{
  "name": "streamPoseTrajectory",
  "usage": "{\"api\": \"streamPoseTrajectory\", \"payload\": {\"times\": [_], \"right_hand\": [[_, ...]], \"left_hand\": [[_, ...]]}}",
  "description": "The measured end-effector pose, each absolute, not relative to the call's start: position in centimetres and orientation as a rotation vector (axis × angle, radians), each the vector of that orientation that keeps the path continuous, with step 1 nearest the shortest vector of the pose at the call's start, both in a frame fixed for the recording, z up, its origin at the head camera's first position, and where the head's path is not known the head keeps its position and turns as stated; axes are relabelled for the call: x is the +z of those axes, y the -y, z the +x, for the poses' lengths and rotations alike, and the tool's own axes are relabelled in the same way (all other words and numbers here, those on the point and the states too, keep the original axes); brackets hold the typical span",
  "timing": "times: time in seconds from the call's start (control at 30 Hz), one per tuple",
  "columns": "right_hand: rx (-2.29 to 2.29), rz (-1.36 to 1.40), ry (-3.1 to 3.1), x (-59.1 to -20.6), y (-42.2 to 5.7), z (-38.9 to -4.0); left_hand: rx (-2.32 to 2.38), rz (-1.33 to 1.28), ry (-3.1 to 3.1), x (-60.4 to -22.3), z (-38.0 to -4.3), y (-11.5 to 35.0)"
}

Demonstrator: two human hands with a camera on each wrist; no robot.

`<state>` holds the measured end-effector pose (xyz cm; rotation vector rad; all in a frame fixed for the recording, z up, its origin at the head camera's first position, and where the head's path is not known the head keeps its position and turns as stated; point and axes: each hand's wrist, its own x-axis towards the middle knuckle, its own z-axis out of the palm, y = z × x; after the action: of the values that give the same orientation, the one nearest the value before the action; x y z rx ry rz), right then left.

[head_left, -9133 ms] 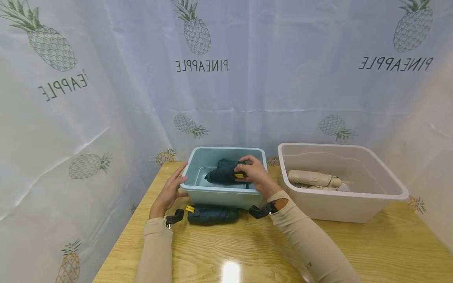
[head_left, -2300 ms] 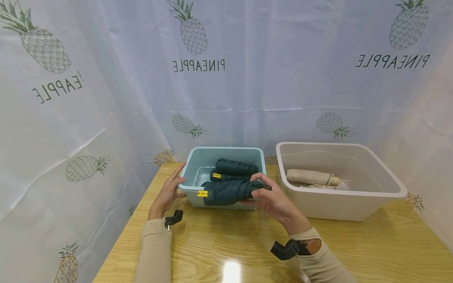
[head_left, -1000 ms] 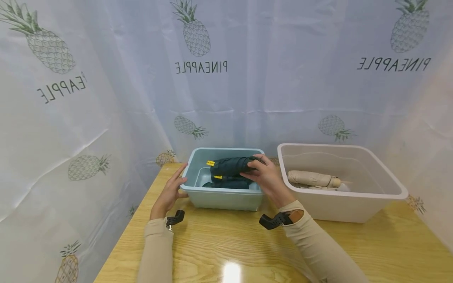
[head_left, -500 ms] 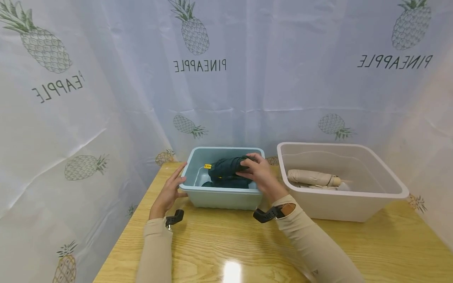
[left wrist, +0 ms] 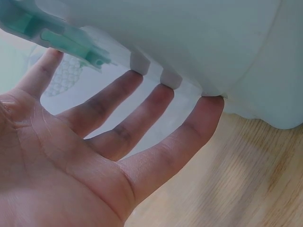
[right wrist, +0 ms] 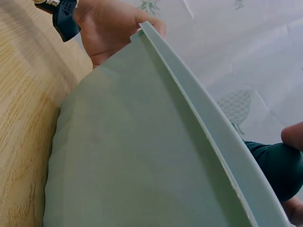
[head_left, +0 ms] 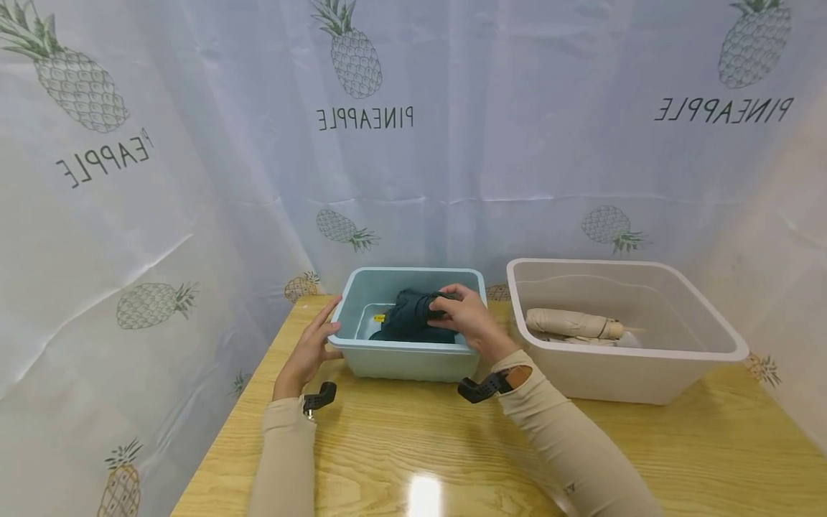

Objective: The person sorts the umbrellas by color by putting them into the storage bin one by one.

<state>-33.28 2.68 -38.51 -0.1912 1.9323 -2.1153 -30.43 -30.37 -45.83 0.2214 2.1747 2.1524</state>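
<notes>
My right hand (head_left: 468, 316) grips one end of a folded dark green umbrella (head_left: 407, 316) inside a light blue bin (head_left: 410, 365). The umbrella lies tilted, its yellow tag (head_left: 379, 317) at the far-left end. Under it more dark green umbrella cloth (head_left: 420, 335) shows, partly hidden by the front rim. In the right wrist view the umbrella's rounded end (right wrist: 281, 170) sits between thumb and fingers beyond the rim. My left hand (head_left: 310, 352) stays at the bin's left end; its extended fingers (left wrist: 156, 101) touch the outer wall with their tips.
A larger off-white bin (head_left: 620, 377) stands to the right with beige folded umbrellas (head_left: 571, 324) in it. Both bins rest on a wooden table (head_left: 388, 445). A pineapple-print curtain (head_left: 478, 165) hangs behind and at the sides.
Earlier a dark green umbrella lay before the blue bin; my right hand then held one over the front rim. It has since moved back and down into the bin. My left hand has stayed put.
</notes>
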Motion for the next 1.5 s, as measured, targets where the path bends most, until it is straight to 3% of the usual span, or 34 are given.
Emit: {"api": "streamPoseTrajectory", "payload": {"times": [1.23, 1.5], "right_hand": [[-1.675, -0.209, -2.486, -38.9, -2.3, -32.5], [-1.778, -0.227, -2.529, -38.8, -2.2, -32.2]], "left_hand": [[2.141, 0.246, -2.194, -45.6, -30.0, 30.1], [2.154, 0.235, -2.174, -45.9, -30.3, 30.3]]}}
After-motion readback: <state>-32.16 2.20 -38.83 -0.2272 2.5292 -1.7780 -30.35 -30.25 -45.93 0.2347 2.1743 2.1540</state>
